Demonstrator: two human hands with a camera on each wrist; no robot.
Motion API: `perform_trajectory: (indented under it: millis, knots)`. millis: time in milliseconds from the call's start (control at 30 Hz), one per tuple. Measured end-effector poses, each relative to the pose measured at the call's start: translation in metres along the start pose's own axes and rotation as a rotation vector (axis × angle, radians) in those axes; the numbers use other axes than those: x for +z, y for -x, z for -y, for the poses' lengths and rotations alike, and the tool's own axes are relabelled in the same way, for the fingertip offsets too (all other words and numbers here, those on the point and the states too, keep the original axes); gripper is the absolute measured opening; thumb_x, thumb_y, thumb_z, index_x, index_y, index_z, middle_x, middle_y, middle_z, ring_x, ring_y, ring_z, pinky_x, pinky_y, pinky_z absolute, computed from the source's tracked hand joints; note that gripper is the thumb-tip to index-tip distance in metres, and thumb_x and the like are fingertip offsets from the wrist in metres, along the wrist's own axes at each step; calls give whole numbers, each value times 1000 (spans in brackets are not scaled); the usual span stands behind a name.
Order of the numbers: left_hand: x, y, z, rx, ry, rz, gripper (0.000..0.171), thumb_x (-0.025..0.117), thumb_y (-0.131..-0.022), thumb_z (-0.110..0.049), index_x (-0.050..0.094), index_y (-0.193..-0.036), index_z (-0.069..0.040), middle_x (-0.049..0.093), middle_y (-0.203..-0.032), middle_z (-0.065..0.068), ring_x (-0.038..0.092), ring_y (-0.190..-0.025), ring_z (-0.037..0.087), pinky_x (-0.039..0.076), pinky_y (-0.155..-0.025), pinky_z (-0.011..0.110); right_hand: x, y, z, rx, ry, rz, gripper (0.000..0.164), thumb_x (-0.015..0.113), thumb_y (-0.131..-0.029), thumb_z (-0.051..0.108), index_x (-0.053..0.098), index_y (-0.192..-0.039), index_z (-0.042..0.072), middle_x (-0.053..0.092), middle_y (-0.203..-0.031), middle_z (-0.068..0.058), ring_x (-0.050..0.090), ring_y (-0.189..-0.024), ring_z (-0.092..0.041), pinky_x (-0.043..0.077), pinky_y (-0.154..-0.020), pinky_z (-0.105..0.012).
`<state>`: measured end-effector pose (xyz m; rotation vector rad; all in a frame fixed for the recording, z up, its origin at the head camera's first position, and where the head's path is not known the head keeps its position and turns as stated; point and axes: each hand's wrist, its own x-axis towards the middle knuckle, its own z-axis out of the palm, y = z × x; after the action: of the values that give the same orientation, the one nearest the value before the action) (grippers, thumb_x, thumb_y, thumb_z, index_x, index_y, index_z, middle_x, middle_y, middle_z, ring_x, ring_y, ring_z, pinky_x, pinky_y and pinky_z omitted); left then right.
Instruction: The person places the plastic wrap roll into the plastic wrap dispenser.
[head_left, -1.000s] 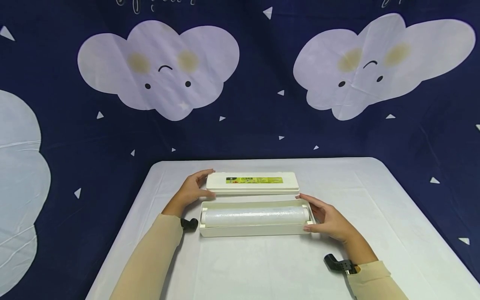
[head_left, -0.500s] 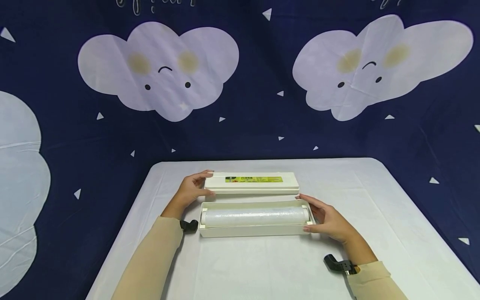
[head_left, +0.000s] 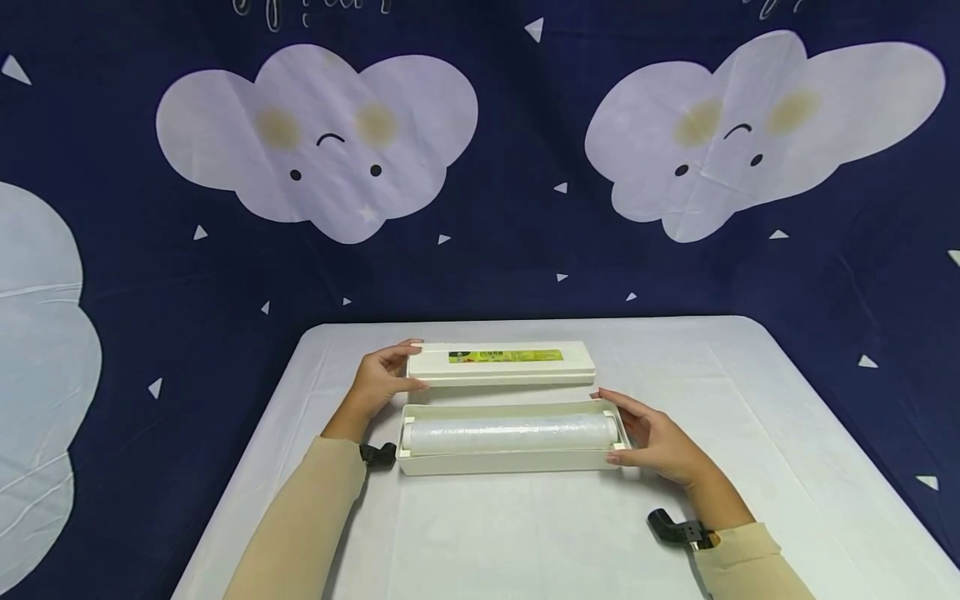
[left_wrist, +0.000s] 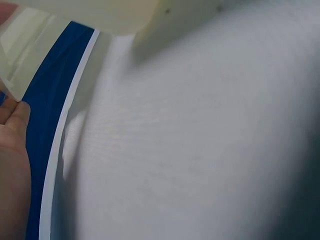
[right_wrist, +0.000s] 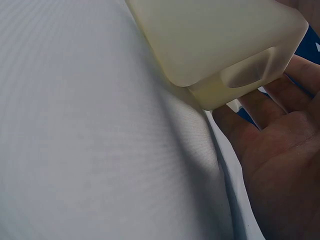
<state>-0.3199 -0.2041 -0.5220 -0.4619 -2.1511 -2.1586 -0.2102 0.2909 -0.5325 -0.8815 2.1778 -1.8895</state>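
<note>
My left hand (head_left: 378, 382) grips the left end of a cream plastic lid (head_left: 501, 367) with a green-yellow label, thumb at the near edge and fingers at the far edge. In front of the lid sits an open cream cling film box (head_left: 510, 462) on the table. A white roll of cling film (head_left: 513, 434) lies lengthwise inside it. Around the box's right end, my right hand (head_left: 660, 442) holds on, thumb in front and fingers behind. In the right wrist view the box's end wall (right_wrist: 250, 70) has an oval recess, with fingers beside it.
A white cloth (head_left: 517, 533) covers the table, whose far edge meets a dark blue curtain (head_left: 517, 250) printed with clouds. A black wrist camera (head_left: 378, 455) sits near the box's left end, another black camera (head_left: 675, 527) below the right hand.
The lid has shifted slightly left and away, with my left hand moving along with it. The box, the roll and my right hand have stayed in place.
</note>
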Motion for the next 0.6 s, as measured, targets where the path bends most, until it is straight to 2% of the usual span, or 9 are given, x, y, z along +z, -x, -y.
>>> perform_trajectory:
  millis: [167,600]
  knots:
    - [0,2,0,1,17,-34,65,90,-62,24,68,-123,13,61,-145,19,49,-143,24,38,-115,28,1,0,1,2,4,0,98,89,-76,-12,36,-159,-8,36,-160,-31,39,-148,-14,37,-115,-24]
    - [-2,6,-10,61,80,-44,66,86,-61,29,65,-123,17,58,-146,24,50,-142,26,38,-115,30,1,0,-1,6,7,-2,100,89,-76,-10,33,-159,-10,36,-161,-30,35,-151,-21,36,-116,-25]
